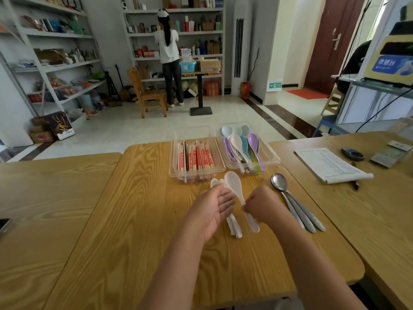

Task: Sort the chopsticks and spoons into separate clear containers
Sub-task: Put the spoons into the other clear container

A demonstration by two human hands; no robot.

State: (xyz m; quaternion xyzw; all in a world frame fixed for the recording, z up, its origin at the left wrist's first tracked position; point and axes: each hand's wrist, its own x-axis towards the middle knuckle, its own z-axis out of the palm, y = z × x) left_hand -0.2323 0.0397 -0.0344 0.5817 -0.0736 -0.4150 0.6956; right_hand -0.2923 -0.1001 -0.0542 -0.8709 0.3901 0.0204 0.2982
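Nearby, three metal spoons (pixel 279 182), two clear containers (pixel 173 153).

- One view only: a wide-angle camera on your head, looking forward and down over the table (pixel 145 209).
- It sits close above your left hand (pixel 212 209) and right hand (pixel 264 205), mid-frame, the right gripping a white spoon (pixel 233 183).
- Past the table's far edge it reaches across the floor (pixel 134 126) to the shelves (pixel 201 32).

Chopstick container (pixel 194 134) sits left of spoon container (pixel 271 155), apparently touching.
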